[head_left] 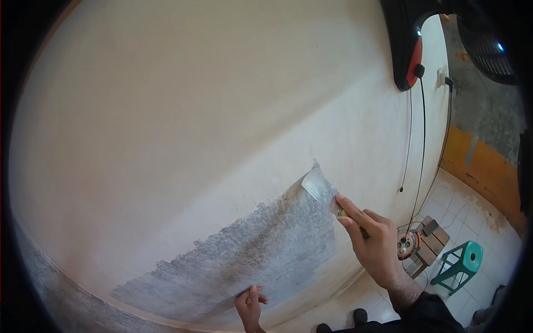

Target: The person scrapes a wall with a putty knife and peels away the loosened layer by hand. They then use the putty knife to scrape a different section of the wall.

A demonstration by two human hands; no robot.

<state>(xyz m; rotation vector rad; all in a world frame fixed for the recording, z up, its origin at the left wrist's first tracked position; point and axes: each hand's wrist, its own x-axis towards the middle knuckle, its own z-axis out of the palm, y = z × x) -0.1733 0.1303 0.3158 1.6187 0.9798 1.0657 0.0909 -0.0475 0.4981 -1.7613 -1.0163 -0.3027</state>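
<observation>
A cream-painted wall (183, 139) fills most of the view, with a rough grey patch (266, 244) where the paint is off. My right hand (372, 236) grips the handle of a metal scraper (318, 186), whose wide blade lies against the wall at the upper right edge of the grey patch. Lower down, my left hand (251, 304) is near the bottom of that patch, its fingers apart and nothing seen in them.
A wall fan (491, 50) and its black and red mount (408, 61) are at the upper right, with hanging cords. Below stand a cable reel (408, 245), a small wooden stool (434, 242) and a green plastic stool (469, 261) on the tiled floor (461, 208).
</observation>
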